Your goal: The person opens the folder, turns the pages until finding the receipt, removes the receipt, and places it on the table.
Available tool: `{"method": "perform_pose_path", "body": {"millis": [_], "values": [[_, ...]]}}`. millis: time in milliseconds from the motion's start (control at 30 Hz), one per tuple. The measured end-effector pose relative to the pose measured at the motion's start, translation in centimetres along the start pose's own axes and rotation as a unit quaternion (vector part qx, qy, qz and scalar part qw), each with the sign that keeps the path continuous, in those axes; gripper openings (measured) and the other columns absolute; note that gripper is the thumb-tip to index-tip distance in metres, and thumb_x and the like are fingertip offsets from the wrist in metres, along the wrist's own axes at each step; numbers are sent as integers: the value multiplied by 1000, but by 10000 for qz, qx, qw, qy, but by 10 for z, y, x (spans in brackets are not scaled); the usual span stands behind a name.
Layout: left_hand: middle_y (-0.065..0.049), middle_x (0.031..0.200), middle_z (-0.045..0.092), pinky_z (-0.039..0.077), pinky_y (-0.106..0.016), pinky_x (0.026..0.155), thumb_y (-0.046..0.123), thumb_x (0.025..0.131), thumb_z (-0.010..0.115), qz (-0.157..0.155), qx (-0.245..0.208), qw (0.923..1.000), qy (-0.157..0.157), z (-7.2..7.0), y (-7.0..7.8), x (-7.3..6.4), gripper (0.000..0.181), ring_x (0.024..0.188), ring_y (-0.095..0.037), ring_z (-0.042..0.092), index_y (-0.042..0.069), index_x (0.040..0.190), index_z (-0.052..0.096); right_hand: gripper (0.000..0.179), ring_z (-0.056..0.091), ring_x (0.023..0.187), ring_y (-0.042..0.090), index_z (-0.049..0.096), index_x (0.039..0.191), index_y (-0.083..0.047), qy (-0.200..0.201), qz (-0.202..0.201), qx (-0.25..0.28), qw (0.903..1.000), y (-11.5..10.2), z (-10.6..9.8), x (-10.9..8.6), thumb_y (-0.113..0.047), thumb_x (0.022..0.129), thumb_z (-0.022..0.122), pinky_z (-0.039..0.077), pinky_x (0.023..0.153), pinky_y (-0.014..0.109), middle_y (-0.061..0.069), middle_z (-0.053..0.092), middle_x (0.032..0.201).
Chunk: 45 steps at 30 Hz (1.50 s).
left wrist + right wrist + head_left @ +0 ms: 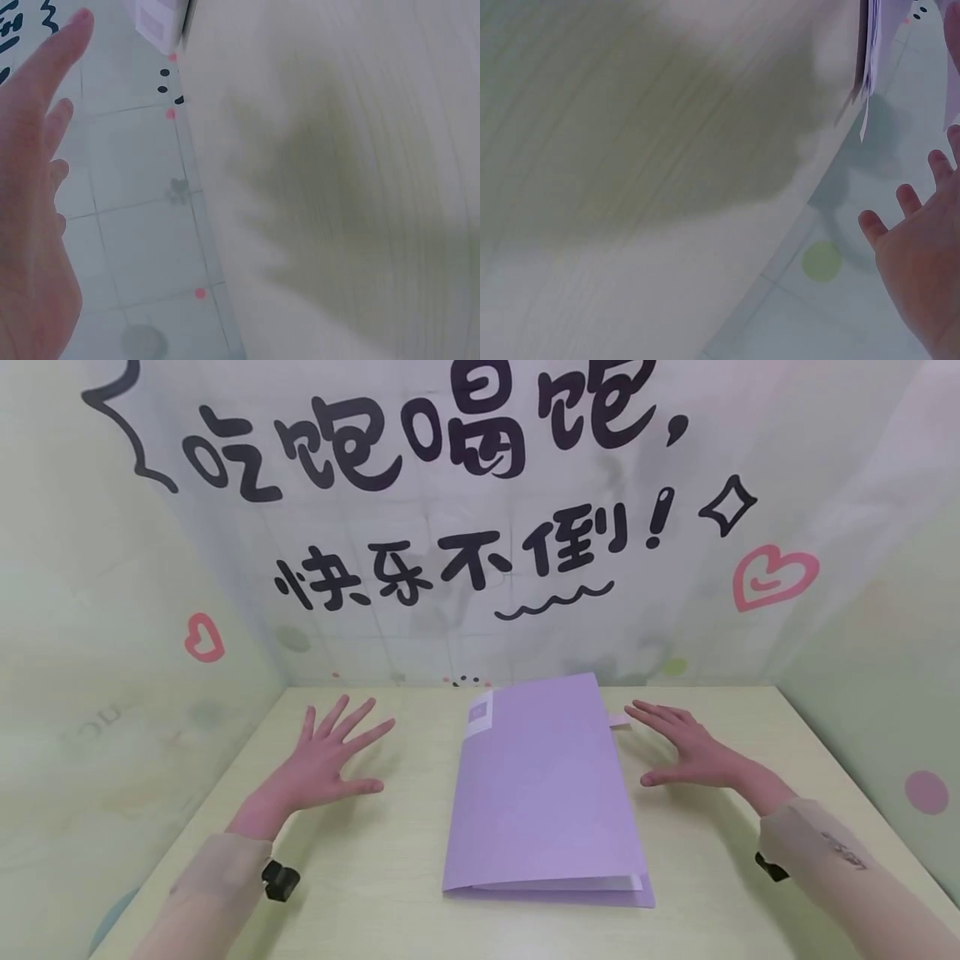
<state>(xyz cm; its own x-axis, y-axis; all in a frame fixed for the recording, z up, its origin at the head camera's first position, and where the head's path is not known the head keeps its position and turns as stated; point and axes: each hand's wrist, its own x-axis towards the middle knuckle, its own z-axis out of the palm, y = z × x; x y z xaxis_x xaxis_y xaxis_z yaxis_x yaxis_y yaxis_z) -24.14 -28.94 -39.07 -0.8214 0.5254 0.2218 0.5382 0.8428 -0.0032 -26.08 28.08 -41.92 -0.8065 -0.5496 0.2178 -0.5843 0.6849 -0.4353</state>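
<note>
A purple folder (540,785) lies closed on the table, its cover slightly raised at the near edge, where white paper (577,883) shows inside. A label (480,714) marks its upper left corner, and a small pale tab (619,721) sticks out from its right side. To the left of the folder, my left hand (326,764) hovers over the table with fingers spread, holding nothing. My right hand (693,752) is held above the table on the other side, fingers extended near the tab; whether they touch it I cannot tell. In the right wrist view the folder's edge (868,60) shows loose sheets.
The pale wooden table (360,910) is enclosed by a printed back sheet (420,643) with dark lettering and by side walls, the right one (885,693) close to my right arm. Small black devices (281,881) sit at both wrists.
</note>
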Motion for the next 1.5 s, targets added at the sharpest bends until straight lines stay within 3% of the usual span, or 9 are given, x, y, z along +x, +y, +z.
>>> {"method": "perform_pose_path", "body": {"millis": [200,400,633,833,1167,1500], "values": [[-7,166,18,3,-81,109,60,78,73,115,-110,9999,-7,5,13,1,89,153,-44,5,37,154,32,95,30,137,45,38,150,-5,-68,-249,327,9991,7,15,5,-37,74,85,27,103,55,25,33,156],[-8,165,22,2,-81,109,58,77,75,227,-184,9995,115,9,23,-1,89,153,-43,7,34,153,35,90,34,134,42,42,148,-5,-105,-406,328,9986,14,27,6,-36,75,84,28,100,46,25,35,155],[-6,165,22,3,-80,110,58,76,75,371,-404,9984,144,13,37,-3,90,153,-43,8,34,153,35,83,38,129,43,46,146,-5,-458,-36,430,9980,11,33,5,-38,78,82,34,103,59,21,41,153],[-4,167,19,4,-78,112,58,78,74,449,-551,9974,68,17,45,-2,89,153,-42,8,34,153,34,79,40,130,46,50,144,-9,-714,296,-33,9970,8,34,4,-45,79,79,34,100,70,15,47,151],[-6,166,20,7,-76,114,57,78,75,505,-909,9946,19,22,61,-1,90,153,-40,10,36,154,31,79,40,130,46,53,140,-9,-640,348,-307,9969,7,38,5,-47,77,80,34,96,67,13,49,149],[-6,165,23,20,-70,116,55,81,73,938,-1346,9863,149,19,98,3,89,151,-39,21,32,155,31,79,39,131,47,53,139,-9,-699,414,-328,9962,7,38,8,-46,75,81,34,96,68,13,48,149]]}}
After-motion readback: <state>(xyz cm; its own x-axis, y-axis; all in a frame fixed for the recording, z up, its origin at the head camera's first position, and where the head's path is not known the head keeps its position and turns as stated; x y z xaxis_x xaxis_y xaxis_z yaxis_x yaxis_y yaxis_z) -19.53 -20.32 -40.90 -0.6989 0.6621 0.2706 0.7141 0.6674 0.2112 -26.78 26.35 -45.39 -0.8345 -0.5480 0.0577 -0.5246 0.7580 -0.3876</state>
